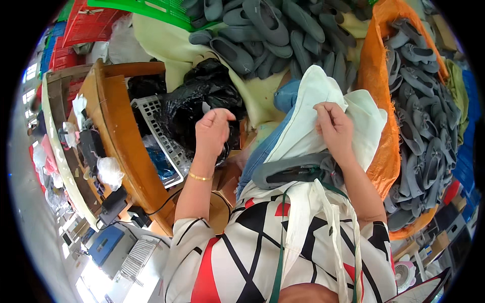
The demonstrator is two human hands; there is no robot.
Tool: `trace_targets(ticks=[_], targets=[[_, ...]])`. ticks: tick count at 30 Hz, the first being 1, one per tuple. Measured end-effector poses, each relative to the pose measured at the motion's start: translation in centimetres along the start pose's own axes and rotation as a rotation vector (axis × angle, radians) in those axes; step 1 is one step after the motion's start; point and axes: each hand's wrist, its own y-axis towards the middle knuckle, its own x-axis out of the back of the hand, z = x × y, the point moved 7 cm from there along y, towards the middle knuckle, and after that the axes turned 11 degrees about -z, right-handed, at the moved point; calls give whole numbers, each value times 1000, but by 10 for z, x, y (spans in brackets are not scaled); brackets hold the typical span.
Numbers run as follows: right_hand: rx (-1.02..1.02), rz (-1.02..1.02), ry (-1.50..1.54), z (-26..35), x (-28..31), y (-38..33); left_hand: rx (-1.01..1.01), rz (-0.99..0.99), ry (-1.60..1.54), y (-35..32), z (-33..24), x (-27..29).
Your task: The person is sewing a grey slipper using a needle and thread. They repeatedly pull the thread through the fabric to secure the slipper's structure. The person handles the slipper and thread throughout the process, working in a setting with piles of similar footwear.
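Note:
My left hand [213, 130], with a gold bracelet at its wrist, is closed above a crumpled black plastic bag [177, 113]. A small pale grey scrap [206, 107] shows beside its knuckles; whether the fingers hold it I cannot tell. My right hand [334, 123] is curled in a pinch over the white cloth [298, 131] spread on my lap. Anything between its fingertips is too small to make out. A grey shoe [275, 170] lies across my lap, between my forearms, its dark opening facing up.
Many grey shoes [268, 25] are heaped on pale yellow sheeting [164, 43] ahead. An orange sack [376, 76] full of them stands at the right. On the left, a wooden table [108, 121] stands by a white perforated basket [159, 136]; a black cable [161, 209] runs nearby.

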Motion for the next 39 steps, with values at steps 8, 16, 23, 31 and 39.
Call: trace_targets(ticks=[8,16,23,31,39], targets=[[-103,551,358,104,-53,-39,31,516,-73,-132,-110,-82],[-131,940,388,132,-62,-73,198,673,-308,-161,-148,-99],[-133,366,465,68,-4,-7,294,610,-269,-133,-101,-83],[-209,122,389,42,51,0,236,372,-554,-98,-110,-73],[-206,423,232,82,39,-46,359,455,-316,-93,-32,-162]])
